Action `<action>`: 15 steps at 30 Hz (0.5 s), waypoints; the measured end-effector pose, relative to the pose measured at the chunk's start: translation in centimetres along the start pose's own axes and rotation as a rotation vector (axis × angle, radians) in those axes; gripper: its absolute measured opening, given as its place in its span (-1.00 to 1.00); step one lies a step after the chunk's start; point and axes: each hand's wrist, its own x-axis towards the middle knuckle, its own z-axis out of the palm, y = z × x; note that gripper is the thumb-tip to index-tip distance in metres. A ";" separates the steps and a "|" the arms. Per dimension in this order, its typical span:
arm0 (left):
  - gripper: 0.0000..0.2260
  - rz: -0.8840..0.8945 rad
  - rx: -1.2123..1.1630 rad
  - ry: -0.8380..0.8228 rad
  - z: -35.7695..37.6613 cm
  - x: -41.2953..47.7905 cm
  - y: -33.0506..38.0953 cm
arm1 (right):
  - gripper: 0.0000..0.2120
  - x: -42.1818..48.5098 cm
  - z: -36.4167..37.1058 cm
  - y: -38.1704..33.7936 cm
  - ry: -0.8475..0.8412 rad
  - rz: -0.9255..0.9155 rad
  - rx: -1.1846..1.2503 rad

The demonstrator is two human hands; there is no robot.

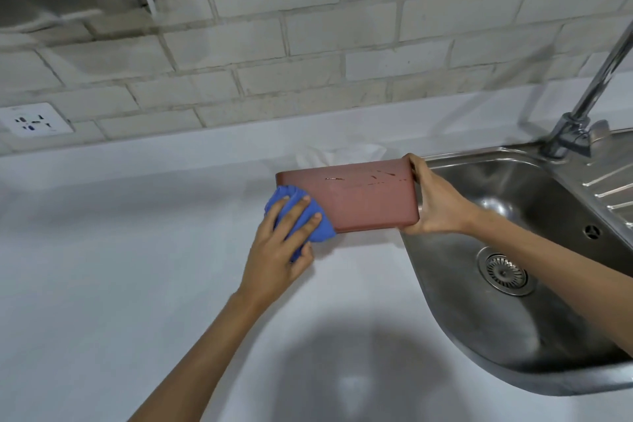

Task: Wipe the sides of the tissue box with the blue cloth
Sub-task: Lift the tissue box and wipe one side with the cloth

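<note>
A reddish-brown tissue box [356, 199] is held tipped over the white counter, its broad face toward me, with a few dark marks near its upper edge. White tissue [337, 154] sticks out behind it. My right hand [433, 197] grips the box's right end. My left hand [286, 240] holds a bunched blue cloth [317, 228] pressed against the box's lower left corner.
A steel sink [534, 267] with a drain [505, 272] lies right of the box, its tap [582, 120] at the back. The white counter [120, 267] spreads to the left and front. A brick wall with a socket [32, 120] stands behind.
</note>
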 end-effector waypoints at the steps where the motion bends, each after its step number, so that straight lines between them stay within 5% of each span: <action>1: -0.69 -0.004 0.015 0.014 -0.3 0.4 -0.4 | -0.14 0.0 0.0 0.0 0.000 0.004 0.004; 6: -0.70 -0.193 0.034 0.093 0.2 5.9 0.3 | -0.13 0.1 0.2 -0.1 0.011 0.000 0.015; 15: -0.71 0.131 0.076 -0.049 -0.3 1.7 0.6 | -0.06 0.3 0.3 0.1 -0.002 0.008 -0.057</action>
